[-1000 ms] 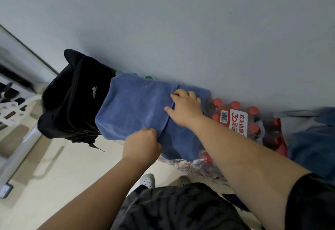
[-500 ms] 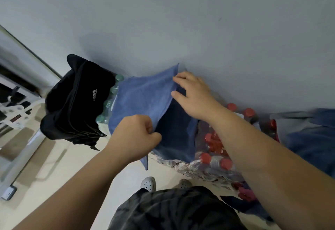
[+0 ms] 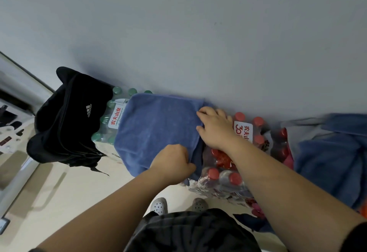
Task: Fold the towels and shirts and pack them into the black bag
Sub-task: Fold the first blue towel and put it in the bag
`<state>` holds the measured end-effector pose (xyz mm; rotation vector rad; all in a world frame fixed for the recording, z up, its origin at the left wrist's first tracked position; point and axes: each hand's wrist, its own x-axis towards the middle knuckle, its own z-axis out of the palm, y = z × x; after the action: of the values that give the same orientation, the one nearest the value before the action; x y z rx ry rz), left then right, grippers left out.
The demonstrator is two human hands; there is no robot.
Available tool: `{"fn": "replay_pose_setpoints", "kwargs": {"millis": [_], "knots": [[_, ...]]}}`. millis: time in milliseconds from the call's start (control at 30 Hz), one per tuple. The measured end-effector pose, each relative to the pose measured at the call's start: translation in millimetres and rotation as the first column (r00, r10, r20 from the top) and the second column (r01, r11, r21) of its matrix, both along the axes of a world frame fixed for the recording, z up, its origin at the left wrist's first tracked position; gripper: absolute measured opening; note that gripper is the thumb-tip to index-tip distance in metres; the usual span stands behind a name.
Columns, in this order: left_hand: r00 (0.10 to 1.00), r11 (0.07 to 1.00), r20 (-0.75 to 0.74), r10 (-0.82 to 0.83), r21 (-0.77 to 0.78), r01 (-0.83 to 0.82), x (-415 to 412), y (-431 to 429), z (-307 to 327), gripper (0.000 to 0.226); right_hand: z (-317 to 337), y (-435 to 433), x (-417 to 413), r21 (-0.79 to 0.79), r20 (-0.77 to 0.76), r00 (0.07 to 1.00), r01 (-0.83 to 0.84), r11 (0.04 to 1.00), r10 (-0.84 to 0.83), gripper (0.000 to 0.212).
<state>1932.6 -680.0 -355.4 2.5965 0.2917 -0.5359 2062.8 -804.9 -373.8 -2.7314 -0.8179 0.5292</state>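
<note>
Item: blue towel point(image 3: 158, 128). Folded into a rough rectangle and lying flat across the tops of two shrink-wrapped bottle packs set against the grey wall point(image 3: 198, 33). Its left part covers the green-capped pack point(image 3: 107, 121); its right edge reaches the red-capped pack point(image 3: 228, 164). A darker under-layer shows along the right and near-right edges.

Item: your left hand point(image 3: 172, 162). Fingers curled tight, gripping the towel at its near right corner, where the top layer meets the darker layer beneath. The towel spreads away from this grip to the left and towards the wall.

Item: your right hand point(image 3: 216, 130). Set on the towel's right edge, further from you than the left hand, fingers bent with the tips on the top layer. Whether it pinches the edge or only presses it down cannot be told.

Item: black bag point(image 3: 67, 120). Stands just left of the green-capped pack, apart from the towel and clear of both hands.

Item: heap of blue cloth point(image 3: 327, 158). Lies at the far right, beyond the red-capped pack.

Item: pale floor point(image 3: 69, 192). Your light shoes point(image 3: 158, 205) show on it below the towel.
</note>
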Motion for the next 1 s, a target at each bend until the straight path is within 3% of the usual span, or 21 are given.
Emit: {"fn": "replay_pose_setpoints", "kwargs": {"millis": [167,267,333,400,500,633,767,1000], "knots": [[0.994,0.989,0.057,0.096,-0.115,-0.089,1,0,19,0.026,19,-11,-1,0.114,0.165,0.983,0.064,0.991,-0.082,0.052],[0.999,0.993,0.036,0.010,-0.116,-0.005,1,-10,16,0.020,15,-19,-2,0.020,0.156,0.984,0.083,0.996,-0.085,0.054],[0.999,0.994,-0.020,-0.048,-0.103,0.046,0,-11,6,0.024,8,-19,-4,-0.117,0.114,0.993,0.044,0.992,-0.030,0.060],[0.999,0.996,-0.015,-0.051,-0.075,0.050,-1,-4,-1,0.028,3,-13,-10,-0.155,0.111,0.994,0.017,0.988,0.001,0.064],[0.990,0.998,0.127,0.066,-0.016,-0.064,0,24,1,0.026,4,5,-23,-0.051,0.118,0.993,-0.018,0.999,0.024,0.066],[0.914,0.966,0.338,0.223,0.053,-0.255,14,85,13,0.009,0,38,-38,-0.011,-0.027,0.993,-0.119,0.993,0.118,0.074],[0.925,0.945,0.336,0.179,0.204,-0.257,41,150,6,0.056,-12,64,-43,-0.023,-0.073,0.996,-0.057,0.998,0.056,0.081],[0.982,0.962,0.130,-0.140,0.252,0.104,87,195,-22,0.076,-34,74,-60,-0.118,-0.021,0.998,0.058,0.991,-0.061,0.081]]}}
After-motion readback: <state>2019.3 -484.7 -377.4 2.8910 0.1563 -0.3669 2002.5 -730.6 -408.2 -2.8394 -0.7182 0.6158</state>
